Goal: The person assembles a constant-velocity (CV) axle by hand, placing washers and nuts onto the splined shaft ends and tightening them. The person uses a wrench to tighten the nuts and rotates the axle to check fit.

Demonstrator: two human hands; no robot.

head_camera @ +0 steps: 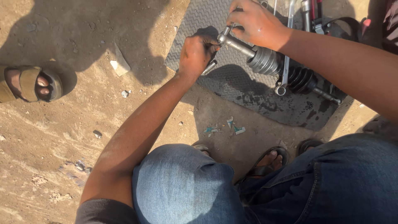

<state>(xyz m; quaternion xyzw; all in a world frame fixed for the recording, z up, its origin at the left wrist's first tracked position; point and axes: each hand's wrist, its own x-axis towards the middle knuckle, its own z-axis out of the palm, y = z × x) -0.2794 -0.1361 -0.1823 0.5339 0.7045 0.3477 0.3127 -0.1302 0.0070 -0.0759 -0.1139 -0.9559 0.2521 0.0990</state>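
Grey ribbed rubber mat (215, 16), black pleated boot (302, 79), silver shaft (238, 44), blue jeans (186, 186)

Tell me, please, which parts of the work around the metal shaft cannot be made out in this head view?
- Tip of the tool in the left hand: hidden by the fist; only a short metal end shows.
- Far end of the metal shaft: covered by the right hand.
- Tools at the top: cut off by the frame edge.
- Rubber mat: top cut off by the edge.
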